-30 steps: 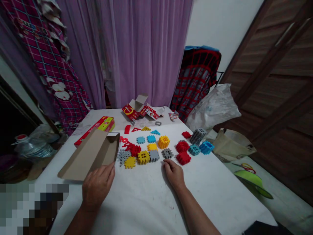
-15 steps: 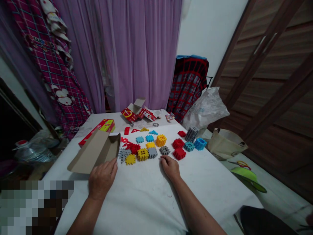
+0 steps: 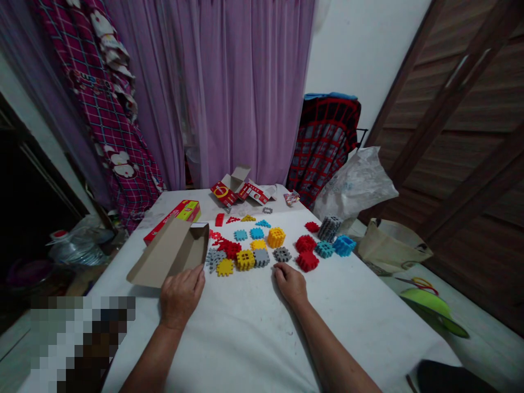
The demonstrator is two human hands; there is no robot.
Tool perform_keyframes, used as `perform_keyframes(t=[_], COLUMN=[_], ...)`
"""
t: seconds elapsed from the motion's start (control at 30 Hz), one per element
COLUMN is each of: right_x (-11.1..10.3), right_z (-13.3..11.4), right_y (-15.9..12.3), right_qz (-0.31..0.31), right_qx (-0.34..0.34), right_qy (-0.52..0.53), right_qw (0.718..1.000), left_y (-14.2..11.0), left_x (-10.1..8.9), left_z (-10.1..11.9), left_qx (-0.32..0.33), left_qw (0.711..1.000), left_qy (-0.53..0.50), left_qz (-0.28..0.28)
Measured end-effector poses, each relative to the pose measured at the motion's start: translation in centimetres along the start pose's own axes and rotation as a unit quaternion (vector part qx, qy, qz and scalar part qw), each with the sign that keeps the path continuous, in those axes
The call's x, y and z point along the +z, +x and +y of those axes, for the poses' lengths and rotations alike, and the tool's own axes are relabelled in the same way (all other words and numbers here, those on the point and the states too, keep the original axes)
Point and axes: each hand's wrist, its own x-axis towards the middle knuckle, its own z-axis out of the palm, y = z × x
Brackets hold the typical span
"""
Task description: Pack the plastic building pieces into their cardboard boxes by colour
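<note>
Head view: your left hand touches the edge of a cardboard box, though you can't tell whether its fingers grip it. Your right hand rests on the counter, fingers released, near a gray block.

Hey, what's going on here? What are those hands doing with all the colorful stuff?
A person's left hand touches the edge of an open cardboard box, which sits tilted beside a group of colorful plastic blocks. The right hand rests on the white table, just in front of a gray block. A red box and red cardboard pieces lie farther back.
</note>
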Motion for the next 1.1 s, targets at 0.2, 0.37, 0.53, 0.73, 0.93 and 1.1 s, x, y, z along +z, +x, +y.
perform_keyframes(t=[0.2,0.37,0.53,0.73,0.93,1.1], right_x=[0.1,0.2,0.3,0.3,0.6,0.9], right_z=[0.2,0.5,0.6,1.0,1.4,2.0], right_y=[-0.1,-0.1,0.0,0.0,-0.1,0.0], right_qz=[-0.008,-0.019,-0.022,-0.033,-0.022,-0.023], right_qx=[-0.004,-0.004,-0.004,-0.002,0.003,0.004], right_qy=[0.013,0.023,0.026,0.022,0.022,0.015], right_qw=[1.0,1.0,0.999,0.999,1.0,1.0], left_y=[-0.2,-0.4,-0.6,-0.4,0.1,-0.2], left_x=[0.2,0.1,0.2,-0.1,-0.7,-0.3], left_z=[-0.1,-0.2,-0.2,-0.1,0.2,0.2], left_qx=[-0.004,0.01,0.012,0.004,0.008,0.004], left_qw=[1.0,0.999,0.999,0.999,0.998,1.0], left_qy=[-0.005,0.023,0.012,-0.004,0.019,0.016], left_qz=[-0.009,-0.023,-0.036,-0.044,-0.056,-0.025])
